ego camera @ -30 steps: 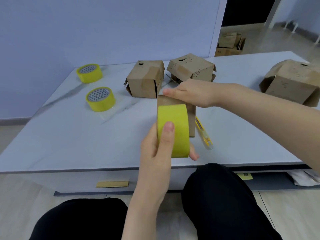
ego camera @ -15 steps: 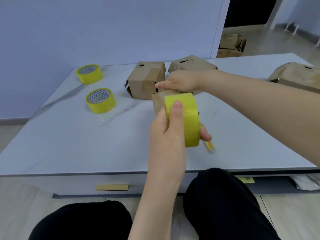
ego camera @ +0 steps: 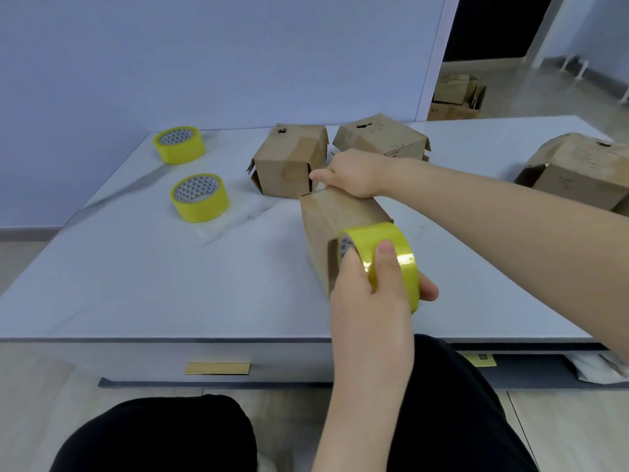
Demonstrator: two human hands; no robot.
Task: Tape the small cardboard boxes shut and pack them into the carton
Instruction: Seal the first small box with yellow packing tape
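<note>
So the box [ego camera: 337, 212] sat on the counter [ego camera: 170, 284], right grip [ego camera: 350, 172] hooked over its far end to pin it down I guess, while the left grip [ego camera: 371, 294] was wrapped round the roll [ego camera: 394, 243] at its near end, probably to run tape across.

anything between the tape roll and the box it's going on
Nothing visible. The left hand holds the roll at the box's near end; the right hand holds its far end.
</note>
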